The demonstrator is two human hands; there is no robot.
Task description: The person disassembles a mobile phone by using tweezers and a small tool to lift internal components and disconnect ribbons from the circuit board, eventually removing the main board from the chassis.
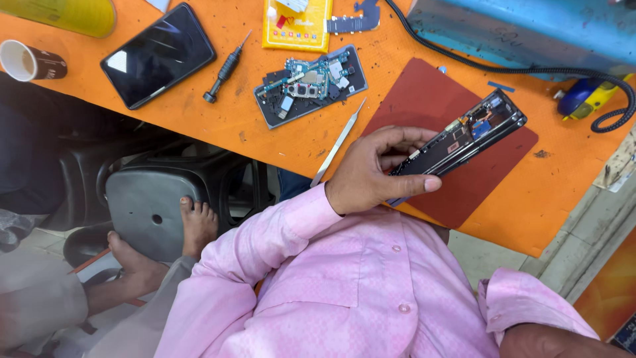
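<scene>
A person in a pink shirt is holding an opened dark phone (457, 140) over a red mat (430, 106) on an orange bench (218, 119). The left hand (374, 172) is gripping it, grip clamped on the phone's lower end, thumb along its edge. The right hand is lying out of view. Just left of the grip are resting metal tweezers (338, 142); further up-left, a phone back (311, 84) with circuit boards, a screwdriver (225, 69) and a yellow rectangular package (297, 26).
</scene>
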